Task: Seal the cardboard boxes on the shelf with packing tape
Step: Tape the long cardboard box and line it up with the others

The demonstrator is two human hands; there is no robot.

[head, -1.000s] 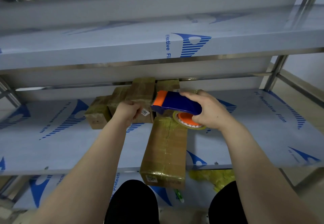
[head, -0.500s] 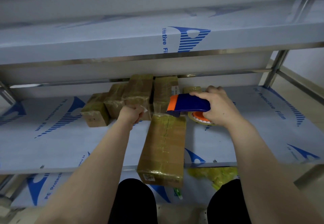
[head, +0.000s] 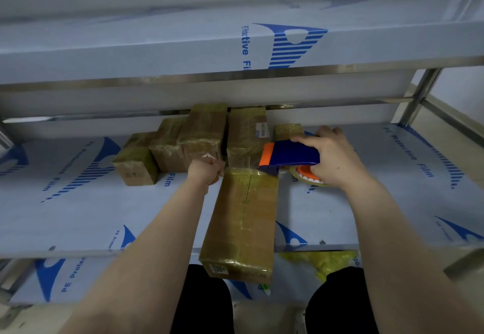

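Observation:
A long tape-wrapped cardboard box [head: 243,218] lies lengthwise on the middle shelf [head: 78,202], its near end hanging over the front edge. My right hand [head: 337,158] grips a blue and orange tape dispenser [head: 290,154], whose orange nose sits at the box's far right corner. The tape roll [head: 306,176] shows below the hand. A clear strip of tape [head: 242,162] runs left from the dispenser across the far end. My left hand [head: 205,170] is curled at the far left corner and seems to pinch the strip's end. Several wrapped boxes [head: 204,134] stand in a row behind.
The upper shelf [head: 157,53] overhangs the row of boxes closely. A steel post [head: 419,93] stands at the right. Crumpled yellow film [head: 322,260] lies on the lower shelf below the front edge. My dark-clothed knees [head: 204,302] are under the long box's near end.
My right hand has lowered the dispenser to the long box's far end. My left hand has come off the back box and now sits at the long box's far left corner.

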